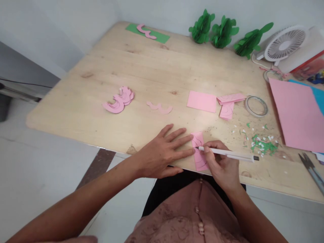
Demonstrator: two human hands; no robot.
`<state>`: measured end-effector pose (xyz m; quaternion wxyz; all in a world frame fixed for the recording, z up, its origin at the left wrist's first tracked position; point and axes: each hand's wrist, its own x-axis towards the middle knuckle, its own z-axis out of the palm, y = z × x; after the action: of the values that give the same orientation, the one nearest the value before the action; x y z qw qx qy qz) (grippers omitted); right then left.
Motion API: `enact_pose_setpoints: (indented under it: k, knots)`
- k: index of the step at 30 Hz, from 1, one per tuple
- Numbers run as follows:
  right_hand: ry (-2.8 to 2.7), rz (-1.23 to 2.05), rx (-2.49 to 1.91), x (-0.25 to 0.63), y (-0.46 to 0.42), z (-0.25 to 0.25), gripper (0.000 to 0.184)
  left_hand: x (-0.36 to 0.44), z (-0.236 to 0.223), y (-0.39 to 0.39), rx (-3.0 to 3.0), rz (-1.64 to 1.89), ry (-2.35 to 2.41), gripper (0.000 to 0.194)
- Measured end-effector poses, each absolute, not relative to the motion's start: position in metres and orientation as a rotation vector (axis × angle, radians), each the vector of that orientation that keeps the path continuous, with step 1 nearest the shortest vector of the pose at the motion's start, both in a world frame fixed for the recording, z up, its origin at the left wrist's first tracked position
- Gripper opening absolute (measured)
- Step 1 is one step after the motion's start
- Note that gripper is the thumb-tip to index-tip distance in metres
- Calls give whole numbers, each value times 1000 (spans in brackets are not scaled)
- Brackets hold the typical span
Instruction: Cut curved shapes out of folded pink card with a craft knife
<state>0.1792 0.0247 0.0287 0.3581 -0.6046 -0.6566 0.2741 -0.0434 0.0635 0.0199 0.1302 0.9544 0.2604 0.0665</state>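
My right hand (pixel 222 165) grips a white pen (pixel 230 154), its dark tip touching a small pink paper piece (pixel 199 160) at the table's front edge. Curved dark lines are drawn on that paper. My left hand (pixel 167 150) lies flat with fingers spread, fingertips resting on the paper's left side. Just beyond the hands is a thin pink wavy cutout (pixel 159 107). A pink paper rectangle (pixel 201 101) and folded pink pieces with drawn curves (pixel 229 104) lie farther to the right. To the left sits a stack of pink curved cutouts (pixel 119 100).
A tape roll (pixel 256 106), green and white paper scraps (pixel 264 145), scissors (pixel 311 170) and large pink sheets (pixel 298 114) lie to the right. Green paper shapes (pixel 224 32) and a white fan (pixel 286 45) stand at the back. A green strip (pixel 162 37) lies far left.
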Motion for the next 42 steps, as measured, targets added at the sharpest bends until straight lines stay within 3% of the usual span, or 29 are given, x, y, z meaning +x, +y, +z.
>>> enact_pose_setpoints:
  k: [42]
  knots:
    - [-1742, 468, -1582, 177, 22, 28, 12, -43, 20, 63, 2769, 198, 757, 55]
